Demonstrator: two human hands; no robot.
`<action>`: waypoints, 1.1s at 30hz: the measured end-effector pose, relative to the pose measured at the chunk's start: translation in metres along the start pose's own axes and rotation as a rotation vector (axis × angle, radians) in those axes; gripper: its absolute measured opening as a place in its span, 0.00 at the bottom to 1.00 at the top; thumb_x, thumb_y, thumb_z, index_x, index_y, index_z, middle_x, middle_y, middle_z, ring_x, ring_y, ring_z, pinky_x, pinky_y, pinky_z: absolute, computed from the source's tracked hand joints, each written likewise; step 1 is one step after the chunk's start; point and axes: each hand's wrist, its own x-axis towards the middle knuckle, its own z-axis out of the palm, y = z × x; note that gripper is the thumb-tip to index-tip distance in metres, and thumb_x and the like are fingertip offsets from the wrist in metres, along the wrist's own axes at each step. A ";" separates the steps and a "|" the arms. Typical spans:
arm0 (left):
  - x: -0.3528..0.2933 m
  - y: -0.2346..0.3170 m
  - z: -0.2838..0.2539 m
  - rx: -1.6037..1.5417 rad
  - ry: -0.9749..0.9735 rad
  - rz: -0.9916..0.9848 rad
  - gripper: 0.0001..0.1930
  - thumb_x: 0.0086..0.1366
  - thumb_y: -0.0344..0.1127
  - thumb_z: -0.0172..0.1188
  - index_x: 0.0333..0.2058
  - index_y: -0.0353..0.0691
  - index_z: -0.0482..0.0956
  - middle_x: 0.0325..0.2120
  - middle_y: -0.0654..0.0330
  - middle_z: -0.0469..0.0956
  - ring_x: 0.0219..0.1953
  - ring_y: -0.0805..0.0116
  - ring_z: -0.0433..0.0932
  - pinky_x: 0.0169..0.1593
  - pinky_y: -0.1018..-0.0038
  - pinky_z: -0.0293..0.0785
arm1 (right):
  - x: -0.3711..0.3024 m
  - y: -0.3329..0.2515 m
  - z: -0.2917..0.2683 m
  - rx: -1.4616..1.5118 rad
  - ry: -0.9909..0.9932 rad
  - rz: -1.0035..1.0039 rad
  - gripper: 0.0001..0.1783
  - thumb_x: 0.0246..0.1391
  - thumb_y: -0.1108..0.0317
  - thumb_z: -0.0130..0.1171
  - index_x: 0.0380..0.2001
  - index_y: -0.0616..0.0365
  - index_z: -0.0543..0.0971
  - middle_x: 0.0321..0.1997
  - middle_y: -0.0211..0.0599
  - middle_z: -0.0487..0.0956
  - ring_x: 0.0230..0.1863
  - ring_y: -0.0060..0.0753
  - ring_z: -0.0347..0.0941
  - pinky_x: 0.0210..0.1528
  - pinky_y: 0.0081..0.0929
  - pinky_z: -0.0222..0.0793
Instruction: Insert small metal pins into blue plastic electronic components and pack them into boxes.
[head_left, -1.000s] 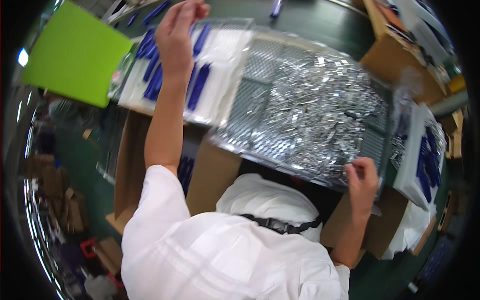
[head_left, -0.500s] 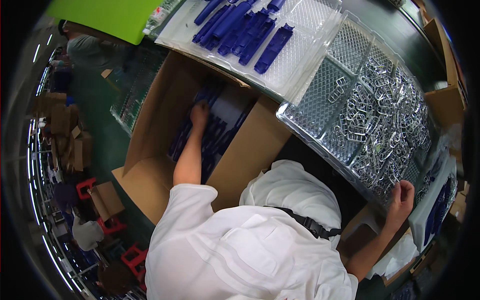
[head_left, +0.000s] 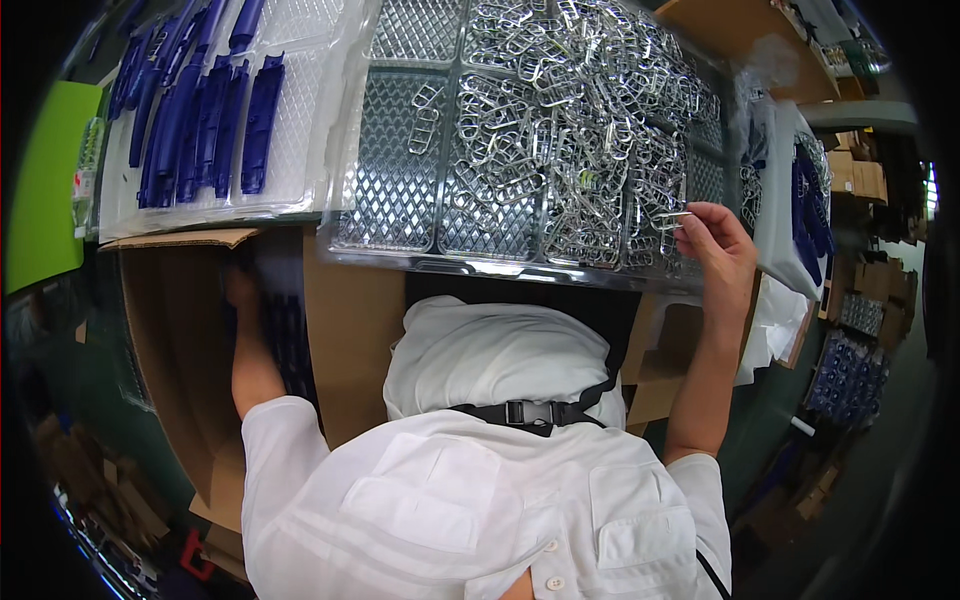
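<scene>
I am wearing one black belt (head_left: 470,408) with one buckle (head_left: 528,412) at my waist. My left hand (head_left: 240,288) is sitting low inside one brown cardboard box (head_left: 345,350), in shadow, so I cannot tell whether it is spread, pressed together or holding anything; blue parts (head_left: 290,345) are lying beside it in there, too dim for counting. My right hand (head_left: 724,242) is pinching one thin silver piece (head_left: 672,215) between thumb and fingers, over the near right part of one clear tray (head_left: 390,180). Silver clips (head_left: 590,110) are heaping across its compartments, too tangled for counting, a small group lying apart at left. Beyond the box, one pale tray (head_left: 295,180) is carrying roughly ten overlapping blue casings (head_left: 262,125); farther left, one green panel (head_left: 45,190) is showing.
</scene>
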 end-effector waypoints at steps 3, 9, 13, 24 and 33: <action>-0.026 -0.001 -0.051 -0.246 0.033 0.013 0.32 0.73 0.57 0.60 0.65 0.37 0.75 0.65 0.43 0.75 0.66 0.44 0.74 0.68 0.54 0.71 | 0.003 0.000 -0.005 0.039 0.000 0.019 0.10 0.66 0.74 0.67 0.49 0.64 0.84 0.42 0.30 0.85 0.40 0.19 0.82 0.43 0.18 0.78; -0.140 0.025 -0.176 -1.089 0.264 -0.177 0.28 0.78 0.46 0.58 0.65 0.29 0.72 0.53 0.48 0.82 0.51 0.57 0.82 0.58 0.64 0.77 | 0.008 0.014 -0.003 0.050 -0.037 -0.180 0.11 0.66 0.73 0.67 0.50 0.64 0.85 0.43 0.28 0.85 0.43 0.18 0.82 0.43 0.18 0.77; -0.235 0.100 -0.321 -1.710 0.180 -0.401 0.26 0.80 0.46 0.53 0.65 0.33 0.73 0.47 0.55 0.82 0.43 0.67 0.81 0.50 0.71 0.79 | 0.009 0.010 0.007 -0.761 -0.029 -0.741 0.09 0.58 0.75 0.69 0.43 0.60 0.85 0.39 0.35 0.85 0.38 0.39 0.83 0.42 0.31 0.78; -0.303 0.296 -0.442 -2.032 -0.903 0.420 0.29 0.83 0.54 0.39 0.67 0.36 0.69 0.34 0.52 0.80 0.25 0.71 0.76 0.29 0.76 0.75 | 0.006 0.013 -0.007 -1.131 -0.220 -0.820 0.10 0.50 0.77 0.69 0.38 0.56 0.84 0.36 0.39 0.78 0.41 0.43 0.78 0.39 0.41 0.78; -0.334 0.408 -0.459 -1.735 -1.410 0.591 0.28 0.80 0.54 0.44 0.65 0.40 0.71 0.49 0.45 0.82 0.37 0.68 0.83 0.38 0.75 0.83 | -0.009 -0.027 -0.041 0.202 -0.298 0.054 0.13 0.68 0.73 0.62 0.53 0.61 0.84 0.37 0.30 0.85 0.36 0.16 0.76 0.38 0.18 0.73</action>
